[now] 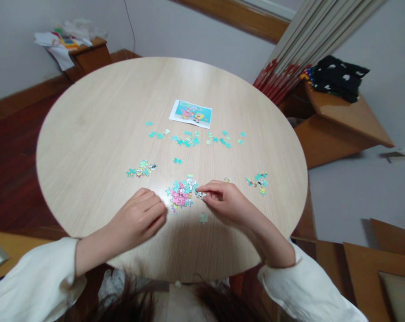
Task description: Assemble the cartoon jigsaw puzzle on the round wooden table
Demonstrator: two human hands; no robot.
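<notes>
The right hand [224, 197] has its thumb and finger pinched on a small piece [200, 195] of a puzzle. That grip is clamped on the piece, which is just beside the right edge of the part-made puzzle [179, 200]. I cannot tell if the two touch. The left hand [145, 213] is on the other side of the puzzle, near it. Its fingers are curled together in a loose fist, and the inside of the fist is hidden.

The part-made puzzle lies flat between the two hands. It has a big pink part in the middle and blue-green bits around it. A pale green piece [203, 218] lies alone below the right hand. A little piece with some yellow on it [227, 180] peeks out just past the right hand's knuckles.

Farther right there is a small pile of mixed pieces [262, 183]. Past the left hand there is another mixed pile [142, 171]. Two blue pieces [177, 161] lie side by side above the puzzle. Behind them, a long, messy row of blue and pale pieces [187, 142] goes across. Behind the row is a flat picture [191, 114] with a pink figure and a yellow figure on it.

All of this is on a round, light wood worktop [98, 116]. Past it, a striped curtain [291, 47] hangs near a black cloth [339, 78] with white spots. White papers [60, 51] lie on a brown stool [93, 58] at the far left.
</notes>
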